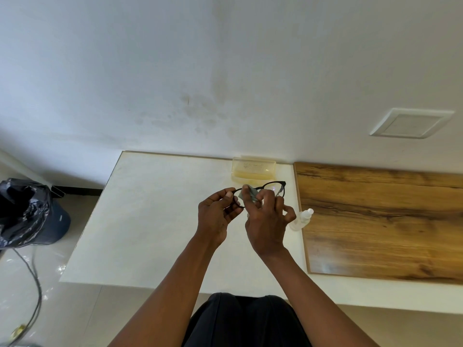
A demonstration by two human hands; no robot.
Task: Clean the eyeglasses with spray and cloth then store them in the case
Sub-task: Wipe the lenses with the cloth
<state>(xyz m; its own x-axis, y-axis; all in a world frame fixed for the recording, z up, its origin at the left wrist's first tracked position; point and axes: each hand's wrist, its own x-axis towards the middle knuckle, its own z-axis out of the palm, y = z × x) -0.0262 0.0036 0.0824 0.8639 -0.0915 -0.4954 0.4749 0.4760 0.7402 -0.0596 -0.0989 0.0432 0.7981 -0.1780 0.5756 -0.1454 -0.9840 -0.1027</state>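
Black-framed eyeglasses (278, 188) are held above the white table (150, 221). My left hand (216, 214) pinches the frame at its left end. My right hand (266, 221) presses a small grey cloth (246, 194) against the left lens, fingers hiding most of that lens. A clear spray bottle (302, 219) lies on the table just right of my right hand. The translucent yellow case (253, 170) stands open at the table's far edge, against the wall, right behind the glasses.
A wooden board (388, 221) covers the table's right part. A bin with a black bag (27, 214) stands on the floor at left, with a cable (35, 279) trailing by it. A white wall plate (411, 123) is at upper right.
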